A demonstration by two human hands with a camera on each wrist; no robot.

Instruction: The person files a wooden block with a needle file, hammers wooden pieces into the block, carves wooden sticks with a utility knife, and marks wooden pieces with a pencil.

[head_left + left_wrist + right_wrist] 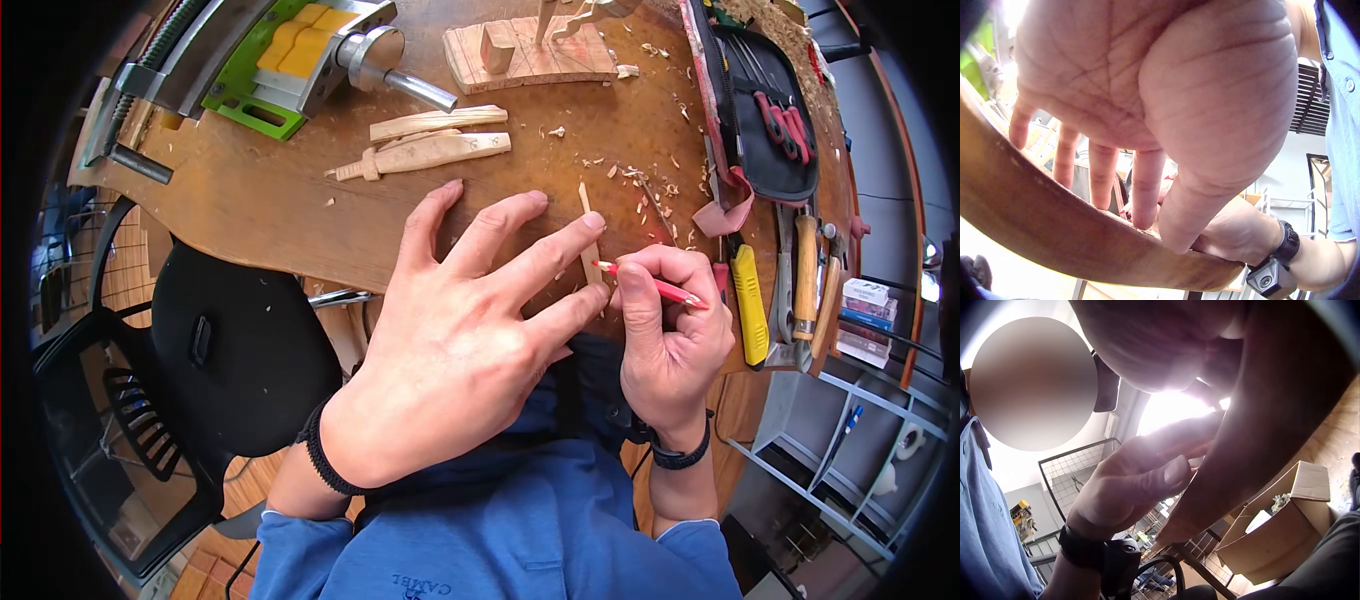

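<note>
a slim pale wooden strip (589, 256) lies on the table (250, 215), near its curved front edge, with one left fingertip pressing on it and another at its near end. the left hand (450, 325) is spread wide, fingers nearly straight, gripping nothing. the right hand (672, 345) pinches a red pencil (668, 290), its point at the strip; whether it touches, i cannot tell. a band of tabletop shows between the left fingertips and a carved wooden sword (430, 155); on the right, tools crowd closer.

the table is brown, worn wood with a thick rim; the strip is straight and narrow. curled shavings (640, 175) scatter beyond it. the sword, with its crossguard, lies beside a pale stick (437, 121).

farther off stand a wooden block (530, 70) and a green and silver vise (262, 118). near the right hand lies a yellow cutter (748, 305), then a wooden-handled tool (806, 275), with a black tool pouch (740, 110) beyond. a black chair (240, 340) stands by the table's left side.
</note>
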